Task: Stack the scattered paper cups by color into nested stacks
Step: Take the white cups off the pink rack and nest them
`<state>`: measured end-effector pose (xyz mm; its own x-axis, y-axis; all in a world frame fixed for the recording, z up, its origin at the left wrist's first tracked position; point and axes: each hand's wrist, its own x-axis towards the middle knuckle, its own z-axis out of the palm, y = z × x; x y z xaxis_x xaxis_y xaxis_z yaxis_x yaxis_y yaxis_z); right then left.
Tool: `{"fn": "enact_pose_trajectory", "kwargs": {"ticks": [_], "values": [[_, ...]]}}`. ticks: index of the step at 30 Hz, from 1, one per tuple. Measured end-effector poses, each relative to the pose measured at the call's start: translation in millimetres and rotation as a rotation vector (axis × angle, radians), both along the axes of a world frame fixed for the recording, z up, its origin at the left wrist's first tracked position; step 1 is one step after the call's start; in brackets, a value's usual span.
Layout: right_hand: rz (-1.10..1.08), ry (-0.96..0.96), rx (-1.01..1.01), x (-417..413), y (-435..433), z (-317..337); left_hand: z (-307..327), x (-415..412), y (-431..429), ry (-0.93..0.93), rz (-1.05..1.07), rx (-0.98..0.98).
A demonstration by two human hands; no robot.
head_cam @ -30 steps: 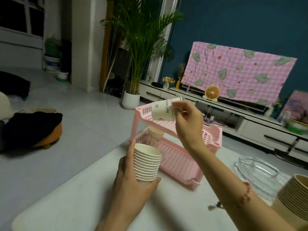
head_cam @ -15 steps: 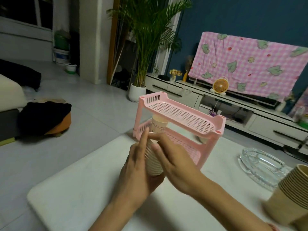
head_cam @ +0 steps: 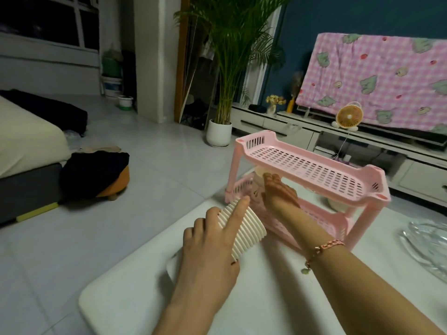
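Right grip (head_cam: pixel 278 192) shifted onto rack cup (head_cam: pixel 258 176); stack (head_cam: pixel 244 228) in left grip (head_cam: pixel 210 245)

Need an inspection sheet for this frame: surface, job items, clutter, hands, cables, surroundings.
Surface: white rounded tabletop; pink two-tier slatted plastic rack stands on it.
Job's things: nested stack of white paper cups, tilted; pale printed paper cup on the rack's lower tier.
Clutter: clear glass dish at the right edge.
Hands: left hand grips the stack; right hand at the lower-tier cup, grip unclear.
Cables: thin cord below small orange fan.
Surroundings: potted palm, pink checked cloth, tiled floor.
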<state>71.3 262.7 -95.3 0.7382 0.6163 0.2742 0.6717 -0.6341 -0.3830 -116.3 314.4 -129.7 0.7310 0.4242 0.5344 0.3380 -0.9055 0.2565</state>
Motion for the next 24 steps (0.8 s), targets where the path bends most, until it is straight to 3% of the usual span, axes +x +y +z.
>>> {"fn": "enact_pose_trajectory", "kwargs": {"ticks": [3, 6, 8, 10, 12, 14, 16, 20, 22, 24], "values": [[-0.054, -0.066, 0.022, -4.9, -4.2, -11.0, 1.3, -0.9, 4.9, 0.019, 0.020, -0.037], [0.008, -0.300, 0.027, -40.0, -29.4, -31.6, 10.6, -4.1, 4.3, 0.064, -0.017, -0.102], [0.065, -0.273, 0.324, -83.0, -63.0, -28.0, 10.1, -6.4, 0.6, 0.036, -0.090, -0.141], [0.112, -0.103, 0.635, -116.7, -92.7, -11.4, 10.8, -10.4, -8.4, -0.029, -0.145, -0.178], [0.111, -0.067, 0.763, -128.0, -124.6, 7.5, 17.6, -10.8, -30.6, -0.075, -0.231, -0.238], [0.140, -0.021, 0.719, -130.3, -142.8, 18.8, 17.7, -12.1, -53.0, -0.137, -0.308, -0.342], [0.176, 0.057, 0.553, -139.5, -169.0, 25.8, 14.9, -14.4, -85.1, -0.131, -0.407, -0.410], [0.177, -0.108, 0.261, -167.4, -219.0, 17.2, 8.8, -18.7, -133.5, -0.076, -0.523, -0.406], [0.192, -0.095, 0.251, -176.8, -247.7, 17.3, 11.7, -17.8, -155.9, -0.047, -0.583, -0.431], [0.117, -0.007, 0.402, -172.6, -272.4, 23.1, 12.8, -17.4, -168.7, -0.105, -0.645, -0.544]]}}
